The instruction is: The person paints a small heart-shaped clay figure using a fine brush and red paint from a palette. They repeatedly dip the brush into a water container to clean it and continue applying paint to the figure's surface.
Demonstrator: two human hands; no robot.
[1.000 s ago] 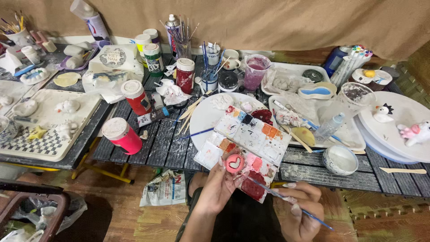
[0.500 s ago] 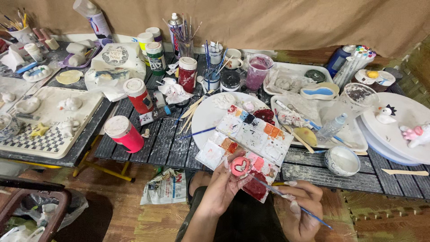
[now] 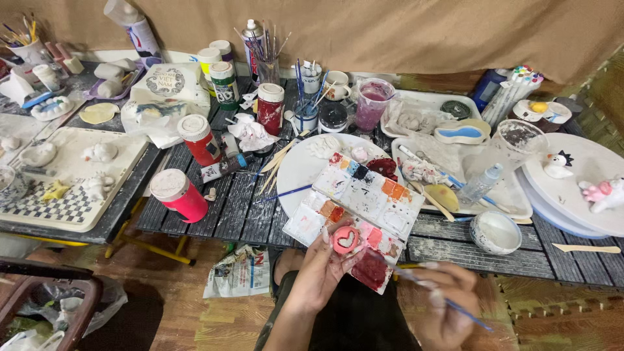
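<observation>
Fingers of your left hand pinch a small pink heart-shaped piece just above the near edge of the paint palette. Your right hand, blurred, is closed around a thin blue-handled brush near the dark slatted table.

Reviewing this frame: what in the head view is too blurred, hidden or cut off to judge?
- Right hand: motion-blurred, so its grip on the paintbrush is unclear.
- Brush tip: smeared where it meets the paint palette.
- Heart-shaped piece: left hand fingers cover its back and lower edge.
- White tray at left: cut off by the frame edge.
</observation>
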